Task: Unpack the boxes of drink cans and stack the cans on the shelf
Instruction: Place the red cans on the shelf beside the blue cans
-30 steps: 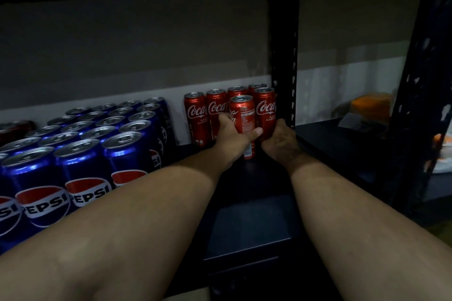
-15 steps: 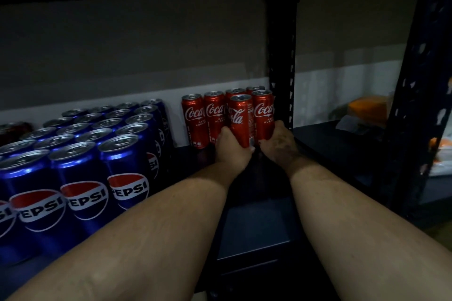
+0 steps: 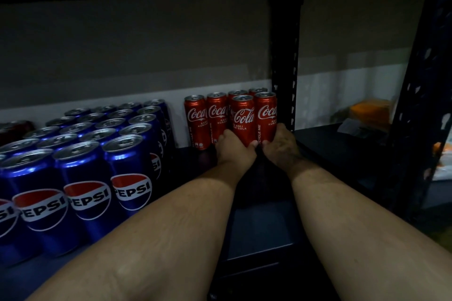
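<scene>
Several red Coca-Cola cans (image 3: pixel 197 120) stand upright in a cluster at the back of the dark shelf (image 3: pixel 259 227), against the black upright post (image 3: pixel 285 61). My left hand (image 3: pixel 233 148) grips the base of the front-middle red can (image 3: pixel 243 121), thumb wrapped round its right side. My right hand (image 3: pixel 281 144) holds the base of the red can (image 3: pixel 265 115) beside the post. Both cans stand in line with the rest of the cluster.
Rows of blue Pepsi cans (image 3: pixel 85 178) fill the shelf's left half, with a narrow gap between them and the red cans. Right of the post, the neighbouring shelf bay holds an orange packet (image 3: pixel 369 110). A second perforated post (image 3: pixel 415 105) stands at the far right.
The can in my left hand has gone from tilted and forward to upright among the other red cans. Both hands have slid further back on the shelf.
</scene>
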